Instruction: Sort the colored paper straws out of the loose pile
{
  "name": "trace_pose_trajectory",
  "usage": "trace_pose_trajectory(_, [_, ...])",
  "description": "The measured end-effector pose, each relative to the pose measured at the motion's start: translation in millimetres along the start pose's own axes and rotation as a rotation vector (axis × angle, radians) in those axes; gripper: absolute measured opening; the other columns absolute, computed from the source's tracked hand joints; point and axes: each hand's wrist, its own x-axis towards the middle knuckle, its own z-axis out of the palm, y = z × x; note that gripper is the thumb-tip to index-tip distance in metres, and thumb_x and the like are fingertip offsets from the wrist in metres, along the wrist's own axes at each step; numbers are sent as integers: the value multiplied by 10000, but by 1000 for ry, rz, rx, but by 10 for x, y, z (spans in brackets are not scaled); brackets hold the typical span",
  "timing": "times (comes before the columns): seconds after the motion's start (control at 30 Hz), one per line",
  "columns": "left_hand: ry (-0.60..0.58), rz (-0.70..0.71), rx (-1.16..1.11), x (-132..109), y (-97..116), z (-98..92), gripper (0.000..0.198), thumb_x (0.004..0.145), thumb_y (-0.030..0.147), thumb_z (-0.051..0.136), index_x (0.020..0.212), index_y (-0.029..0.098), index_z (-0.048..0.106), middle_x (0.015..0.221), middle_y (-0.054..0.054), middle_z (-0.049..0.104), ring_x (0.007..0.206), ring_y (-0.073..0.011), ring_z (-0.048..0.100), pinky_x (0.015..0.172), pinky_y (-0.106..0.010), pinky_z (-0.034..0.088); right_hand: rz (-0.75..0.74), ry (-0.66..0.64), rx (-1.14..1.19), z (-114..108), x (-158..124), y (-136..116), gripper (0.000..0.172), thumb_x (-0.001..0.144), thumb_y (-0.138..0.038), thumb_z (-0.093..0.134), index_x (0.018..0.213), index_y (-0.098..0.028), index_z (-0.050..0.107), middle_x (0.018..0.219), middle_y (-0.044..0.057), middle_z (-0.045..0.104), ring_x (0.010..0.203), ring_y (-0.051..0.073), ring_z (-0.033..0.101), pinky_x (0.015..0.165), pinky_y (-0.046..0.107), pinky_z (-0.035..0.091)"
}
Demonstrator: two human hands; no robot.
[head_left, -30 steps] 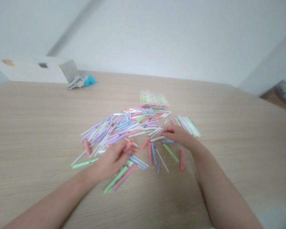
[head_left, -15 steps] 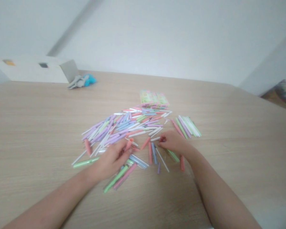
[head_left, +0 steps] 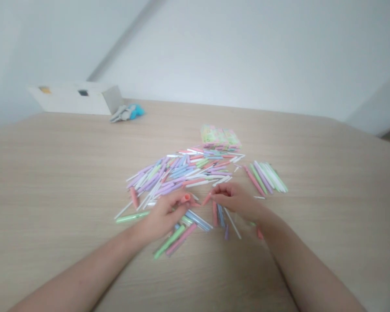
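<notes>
My left hand point(head_left: 169, 212) is wrapped round a salmon-pink tube point(head_left: 185, 198), its open round end facing up. Close to its right, my right hand point(head_left: 232, 198) pinches a small pink pointed piece point(head_left: 207, 199) between thumb and fingers. Beyond both hands lies a wide heap of purple, white, blue, green and pink sticks point(head_left: 178, 171). Below the hands are green and pink tubes point(head_left: 181, 239), blue pieces point(head_left: 199, 220) and a thin white stick point(head_left: 233, 224). A red-pink tube point(head_left: 215, 214) lies just under my right hand.
A row of coloured sticks point(head_left: 267, 177) lies at the right. Stacked patterned packs point(head_left: 220, 138) stand behind the heap. At the back left are a white box point(head_left: 74, 100) and a grey and blue cloth-like item point(head_left: 128, 112). A wall rises behind the wooden table point(head_left: 328, 151).
The view has shifted, so everything sits further right. My right hand has moved left toward my left hand and now holds the pink pointed piece. My left hand still holds the tube.
</notes>
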Motion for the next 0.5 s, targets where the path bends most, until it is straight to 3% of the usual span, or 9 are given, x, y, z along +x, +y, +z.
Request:
trace_pose_trajectory(0.13, [-24,-35,-106,-13,28,23,222,896,324,458,914,173,619,876,-40,639,788,-177,568,635,-245,463,70,-122,241,175,-30,-61,107,788,-288,541,785,-183,564,542,-62,553,416,77,494,428,191,343])
trace_pose_trajectory(0.23, [-65,-25,-190,-24,45,66,213,914,317,441,958,171,589,855,-30,630,808,-169,569,696,-251,456,83,-134,276,248,-41,-120,69,765,-240,549,796,-179,550,583,-45,592,437,71,489,444,188,382])
trace_pose_trajectory(0.37, [-96,31,-285,-27,34,119,175,909,292,463,1009,170,537,908,-37,617,846,-168,565,762,-277,449,90,-105,249,286,-46,-197,93,763,-217,536,826,-161,575,610,-31,605,425,55,429,422,175,349])
trace_pose_trajectory(0.5, [-73,37,-261,-15,16,113,151,881,308,519,929,167,543,822,-14,588,794,-154,548,728,-263,446,17,-143,281,326,-39,-167,94,776,-236,557,788,-148,588,584,-41,564,438,46,383,428,172,283])
